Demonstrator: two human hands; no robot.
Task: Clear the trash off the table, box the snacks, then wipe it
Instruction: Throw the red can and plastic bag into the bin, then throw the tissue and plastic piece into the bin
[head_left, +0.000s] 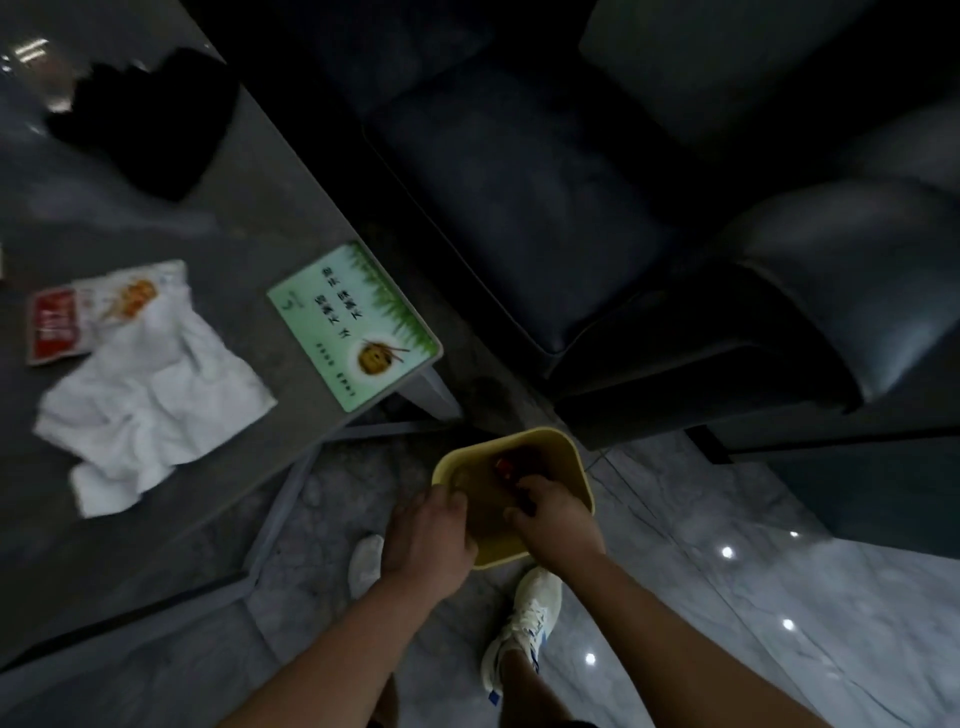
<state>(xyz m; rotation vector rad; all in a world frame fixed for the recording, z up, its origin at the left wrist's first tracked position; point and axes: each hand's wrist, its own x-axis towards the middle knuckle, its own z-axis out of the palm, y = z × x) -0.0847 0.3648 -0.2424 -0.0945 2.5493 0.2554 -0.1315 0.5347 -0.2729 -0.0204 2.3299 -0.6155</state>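
Hovering over one yellow bin (571, 452) on the floor, two hands meet; the left hand (428, 530) curls its fingers over the near rim, the right hand (556, 512) bunches its fingers inside on something dark — what, I cannot tell; one white cloth (150, 395), two snack packets — one red (52, 325), one white (130, 299) — and one green card (353, 322) lie on the grey table (270, 218).

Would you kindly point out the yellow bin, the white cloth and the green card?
yellow bin (563, 446): head view, far rim.
white cloth (156, 395): head view, middle.
green card (353, 325): head view, centre.
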